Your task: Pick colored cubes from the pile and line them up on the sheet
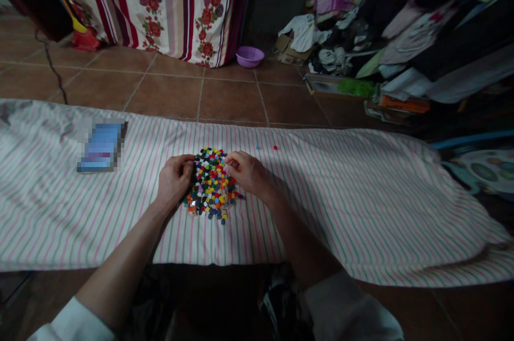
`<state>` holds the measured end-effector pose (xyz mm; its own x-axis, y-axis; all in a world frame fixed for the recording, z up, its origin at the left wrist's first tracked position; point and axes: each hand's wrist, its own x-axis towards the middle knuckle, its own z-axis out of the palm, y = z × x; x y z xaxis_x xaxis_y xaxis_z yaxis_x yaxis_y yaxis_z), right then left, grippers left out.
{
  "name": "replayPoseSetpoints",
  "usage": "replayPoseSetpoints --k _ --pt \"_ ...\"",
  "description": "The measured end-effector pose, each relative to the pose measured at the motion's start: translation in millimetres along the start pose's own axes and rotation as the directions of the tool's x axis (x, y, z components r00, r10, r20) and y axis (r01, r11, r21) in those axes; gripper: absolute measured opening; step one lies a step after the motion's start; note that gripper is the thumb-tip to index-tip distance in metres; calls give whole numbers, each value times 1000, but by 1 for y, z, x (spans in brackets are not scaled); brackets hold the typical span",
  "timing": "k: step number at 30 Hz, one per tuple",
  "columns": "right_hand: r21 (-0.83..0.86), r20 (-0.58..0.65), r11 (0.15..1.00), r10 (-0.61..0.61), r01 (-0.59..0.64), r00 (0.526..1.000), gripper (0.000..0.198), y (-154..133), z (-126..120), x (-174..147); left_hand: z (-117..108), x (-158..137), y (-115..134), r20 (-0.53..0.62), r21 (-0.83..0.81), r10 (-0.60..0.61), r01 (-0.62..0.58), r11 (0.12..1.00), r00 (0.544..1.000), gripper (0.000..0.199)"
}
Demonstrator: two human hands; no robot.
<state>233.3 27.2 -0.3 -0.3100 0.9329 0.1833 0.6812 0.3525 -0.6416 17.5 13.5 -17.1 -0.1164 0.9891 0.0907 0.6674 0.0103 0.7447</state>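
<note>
A pile of small multicoloured blocks lies on the striped cloth in front of me. At its left edge rests my left hand, fingers curved and touching the outer blocks, thumb and forefinger apart. My right hand is over the upper right of the pile with thumb and fingers pinched together. A pale pink block shows at those fingertips, too small to make out well. Beyond the right hand, a red block and a tiny blue piece lie apart from the pile.
The striped cloth covers a long low surface. A blurred-out blue rectangular object lies on its left. Past it are a tiled floor, a floral curtain, a purple basin and heaped clothes and shoes.
</note>
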Motion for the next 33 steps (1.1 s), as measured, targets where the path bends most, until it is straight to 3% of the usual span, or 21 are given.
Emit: replayPoseSetpoints --k 7,14,17,21,25,29,33 --pt "-173 113 985 29 -9 993 9 -6 -3 -3 -2 -1 3 7 -8 -18 18 1000 1000 38" --pt "-257 97 966 44 -17 994 9 -12 3 -2 -1 0 3 10 -33 -59 60 998 998 38" --pt "-201 65 980 13 0 998 9 -13 -1 -2 0 0 -1 8 -40 -77 77 996 997 39" --pt "-24 -30 999 31 -32 999 8 -3 -17 -1 1 2 -5 26 -65 -101 102 993 995 42" --pt "73 -160 993 108 -97 981 8 24 -43 -4 -1 2 -2 24 -61 -120 122 991 992 42" --pt "67 -323 978 208 -197 923 15 61 -68 -11 -2 1 1 34 -68 -135 137 988 990 42" --pt "59 -466 953 288 -296 837 17 95 -83 -19 -1 -2 -2 18 -61 -124 125 990 992 43"
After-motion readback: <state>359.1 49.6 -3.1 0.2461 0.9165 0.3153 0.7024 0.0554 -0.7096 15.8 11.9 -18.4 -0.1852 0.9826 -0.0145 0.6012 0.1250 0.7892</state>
